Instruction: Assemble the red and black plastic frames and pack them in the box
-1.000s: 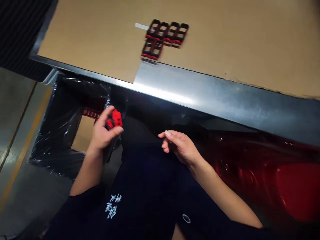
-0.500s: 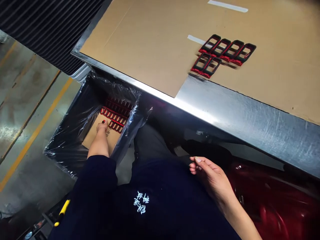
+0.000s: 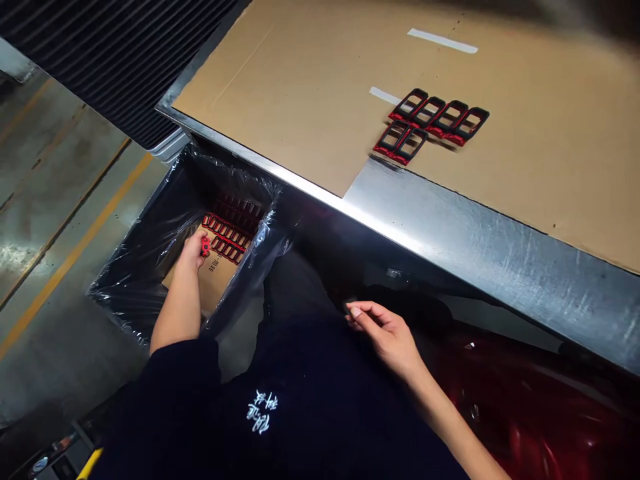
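My left hand (image 3: 191, 252) reaches down into a cardboard box lined with a black plastic bag (image 3: 135, 267) on the floor. Its fingers are closed on a small red part (image 3: 205, 246), next to rows of red and black frame parts (image 3: 229, 233) packed in the box. My right hand (image 3: 384, 331) rests over my dark-clothed lap, fingers loosely curled, and nothing shows in it. On the table above, several red and black rectangular frames (image 3: 430, 125) lie side by side on a brown cardboard sheet (image 3: 310, 87).
The table's bare metal edge (image 3: 450, 220) runs diagonally above my lap. A red glossy bag or container (image 3: 545, 413) sits at the lower right under the table. Grey floor with a yellow line (image 3: 65, 260) lies to the left. White tape strips (image 3: 442, 41) are on the cardboard.
My left hand carried the red part from beside my lap down into the lined box. My right hand stayed over my lap. The view swung left and down.
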A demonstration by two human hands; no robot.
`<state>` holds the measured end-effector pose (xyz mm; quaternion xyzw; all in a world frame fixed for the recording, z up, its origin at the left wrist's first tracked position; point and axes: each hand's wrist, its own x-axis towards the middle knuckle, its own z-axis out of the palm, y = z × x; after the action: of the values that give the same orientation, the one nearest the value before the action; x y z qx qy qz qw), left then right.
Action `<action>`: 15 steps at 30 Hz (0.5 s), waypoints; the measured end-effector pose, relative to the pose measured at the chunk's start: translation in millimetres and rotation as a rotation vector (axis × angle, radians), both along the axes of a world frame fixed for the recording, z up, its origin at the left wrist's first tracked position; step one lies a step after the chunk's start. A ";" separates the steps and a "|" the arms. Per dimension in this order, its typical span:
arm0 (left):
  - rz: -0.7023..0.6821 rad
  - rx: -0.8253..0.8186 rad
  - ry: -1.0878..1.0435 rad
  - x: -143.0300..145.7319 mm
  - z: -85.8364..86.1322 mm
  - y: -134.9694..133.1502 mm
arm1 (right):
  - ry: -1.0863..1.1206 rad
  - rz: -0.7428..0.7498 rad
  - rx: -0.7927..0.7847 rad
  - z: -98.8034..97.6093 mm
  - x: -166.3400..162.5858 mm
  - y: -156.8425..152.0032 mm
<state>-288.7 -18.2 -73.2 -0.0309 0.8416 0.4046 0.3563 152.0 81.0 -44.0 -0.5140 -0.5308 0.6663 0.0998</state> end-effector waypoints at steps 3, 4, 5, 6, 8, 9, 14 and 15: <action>-0.008 0.315 -0.069 62.9 39.1 12.5 | 0.046 0.195 0.258 9.6 -6.9 -0.6; -0.038 0.401 -0.115 93.5 49.1 19.3 | 0.085 0.245 0.348 15.3 -10.7 0.0; -0.079 0.467 -0.170 127.0 57.5 26.7 | 0.130 0.282 0.441 21.6 -14.5 1.2; -0.133 0.548 -0.254 161.6 64.9 33.8 | 0.168 0.313 0.538 28.0 -17.8 3.0; -0.232 0.753 -0.531 225.5 77.2 45.3 | 0.234 0.334 0.728 38.8 -19.8 8.5; -0.271 0.787 -0.624 251.3 82.4 49.5 | 0.259 0.332 0.796 42.3 -17.7 11.6; -0.380 0.778 -0.828 307.0 93.0 64.2 | 0.267 0.200 0.917 45.0 17.8 14.8; -0.412 0.766 -0.849 309.2 92.3 66.4 | 0.255 0.173 0.916 44.8 25.4 12.3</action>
<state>20.6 48.2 19.1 0.1044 0.4092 0.5536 0.7178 177.4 93.3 0.8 -0.2855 -0.7939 0.4277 0.3244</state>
